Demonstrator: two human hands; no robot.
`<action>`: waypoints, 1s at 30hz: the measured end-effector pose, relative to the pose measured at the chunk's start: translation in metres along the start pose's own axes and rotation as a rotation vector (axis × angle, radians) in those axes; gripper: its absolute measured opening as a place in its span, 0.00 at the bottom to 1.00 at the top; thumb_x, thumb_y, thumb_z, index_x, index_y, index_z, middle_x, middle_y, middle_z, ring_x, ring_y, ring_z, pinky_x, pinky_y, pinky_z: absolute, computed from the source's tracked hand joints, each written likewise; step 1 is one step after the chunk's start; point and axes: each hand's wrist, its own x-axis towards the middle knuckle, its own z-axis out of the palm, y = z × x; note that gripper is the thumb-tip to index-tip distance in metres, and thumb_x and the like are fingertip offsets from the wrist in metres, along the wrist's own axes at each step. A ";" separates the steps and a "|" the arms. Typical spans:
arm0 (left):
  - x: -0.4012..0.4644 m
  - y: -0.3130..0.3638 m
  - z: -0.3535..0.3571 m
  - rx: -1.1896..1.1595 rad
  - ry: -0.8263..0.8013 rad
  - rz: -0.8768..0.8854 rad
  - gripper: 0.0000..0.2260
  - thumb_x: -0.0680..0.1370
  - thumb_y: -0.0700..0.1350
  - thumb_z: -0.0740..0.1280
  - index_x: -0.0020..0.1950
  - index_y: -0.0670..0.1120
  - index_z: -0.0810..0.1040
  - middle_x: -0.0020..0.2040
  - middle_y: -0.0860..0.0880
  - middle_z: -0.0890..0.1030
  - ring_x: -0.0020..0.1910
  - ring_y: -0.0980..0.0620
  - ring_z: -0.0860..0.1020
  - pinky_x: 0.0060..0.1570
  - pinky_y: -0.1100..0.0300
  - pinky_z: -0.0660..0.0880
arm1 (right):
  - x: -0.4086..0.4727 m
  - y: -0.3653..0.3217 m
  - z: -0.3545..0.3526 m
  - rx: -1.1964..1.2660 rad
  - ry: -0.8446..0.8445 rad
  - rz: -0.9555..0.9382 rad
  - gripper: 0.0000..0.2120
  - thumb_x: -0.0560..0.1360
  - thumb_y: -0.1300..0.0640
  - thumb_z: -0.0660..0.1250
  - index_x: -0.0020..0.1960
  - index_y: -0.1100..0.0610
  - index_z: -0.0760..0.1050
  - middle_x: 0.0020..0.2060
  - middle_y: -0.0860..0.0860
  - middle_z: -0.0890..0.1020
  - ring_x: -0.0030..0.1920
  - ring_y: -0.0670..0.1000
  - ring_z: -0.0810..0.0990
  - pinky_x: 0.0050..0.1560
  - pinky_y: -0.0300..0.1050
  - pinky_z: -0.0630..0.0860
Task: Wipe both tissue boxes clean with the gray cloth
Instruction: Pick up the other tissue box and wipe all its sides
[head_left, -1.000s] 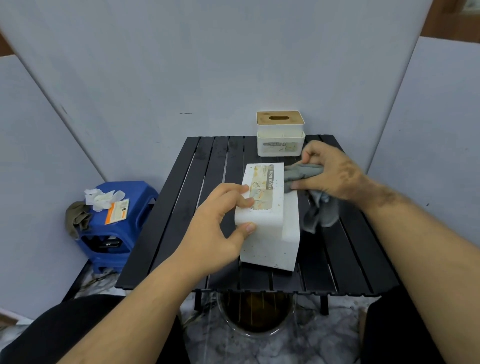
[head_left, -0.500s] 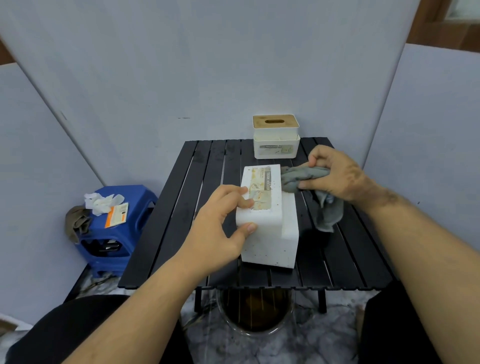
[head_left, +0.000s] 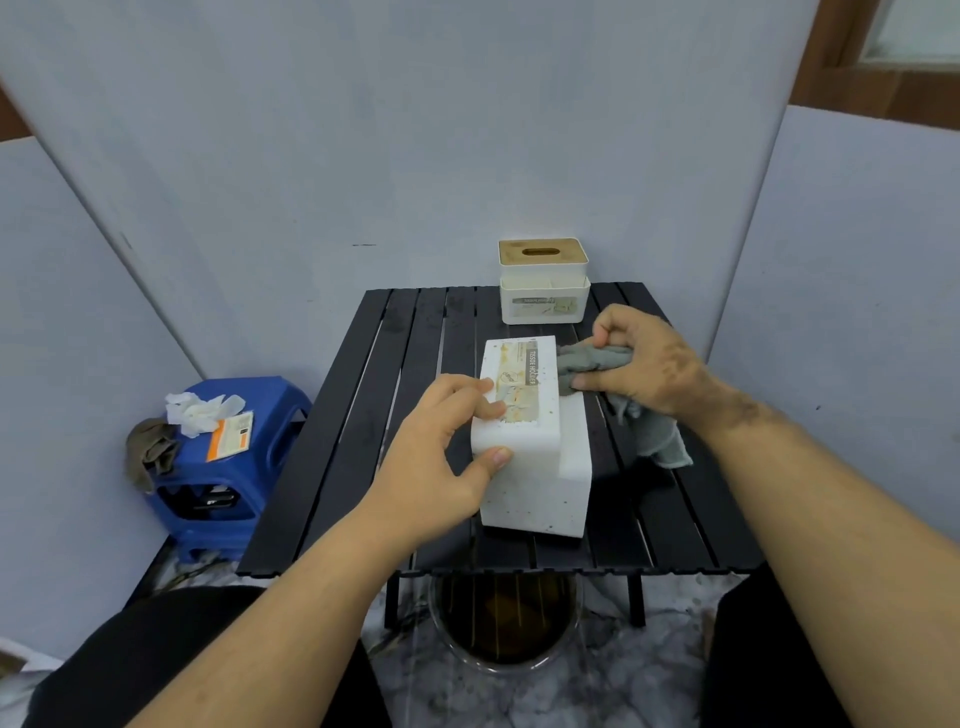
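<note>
- A person seated at a black slatted desk (head_left: 395, 395) steadies a white tissue box (head_left: 535, 467) lying on its side near the middle of the desk, the box speckled with small dark spots.
- The left hand (head_left: 447, 457) grips the box at its near left corner, fingers curled over the top face and the thumb pressed against the near side.
- A pale printed label on the top face carries a grey strip reading "TISSUE HOLDER"; the smaller print beside it is too blurred to make out.
- The right hand (head_left: 639, 364) clutches a bunched gray cloth (head_left: 597, 358), fingers curled round it, and holds the wad against the far right edge of the box; the loose tail of the cloth hangs below the wrist and trails onto the slats.
- A second tissue box (head_left: 544, 286), white with a wooden lid and an oval slot, stands upright at the far edge of the desk, well apart from both hands; its front label is unreadable at this distance.
- To the left of the desk, a blue plastic stool (head_left: 218, 467) bears crumpled white tissue (head_left: 195, 410), an orange-and-white card (head_left: 231, 436) with illegible print, and a brownish rag (head_left: 150, 452) draped over its left side.
- A round bin (head_left: 506, 623) sits on the marbled floor beneath the desk's near edge.
</note>
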 end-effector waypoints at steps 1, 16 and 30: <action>0.000 0.000 0.000 0.006 0.001 0.001 0.12 0.74 0.44 0.73 0.57 0.46 0.79 0.64 0.57 0.74 0.69 0.58 0.73 0.65 0.55 0.76 | -0.002 -0.002 0.010 -0.003 0.019 -0.005 0.20 0.64 0.66 0.80 0.44 0.56 0.70 0.44 0.49 0.86 0.42 0.42 0.85 0.40 0.34 0.79; 0.000 0.003 0.001 0.038 0.021 -0.001 0.14 0.74 0.39 0.77 0.56 0.47 0.79 0.60 0.62 0.73 0.71 0.60 0.72 0.63 0.68 0.73 | -0.040 -0.001 -0.034 -0.088 -0.068 0.010 0.20 0.65 0.67 0.80 0.44 0.59 0.70 0.46 0.53 0.87 0.48 0.53 0.87 0.50 0.47 0.83; 0.006 0.000 0.010 0.026 0.029 0.013 0.12 0.73 0.43 0.72 0.56 0.46 0.79 0.63 0.58 0.74 0.65 0.62 0.74 0.56 0.69 0.71 | -0.059 -0.015 0.017 0.030 -0.045 0.005 0.20 0.66 0.74 0.76 0.45 0.56 0.70 0.46 0.57 0.86 0.47 0.58 0.86 0.52 0.59 0.82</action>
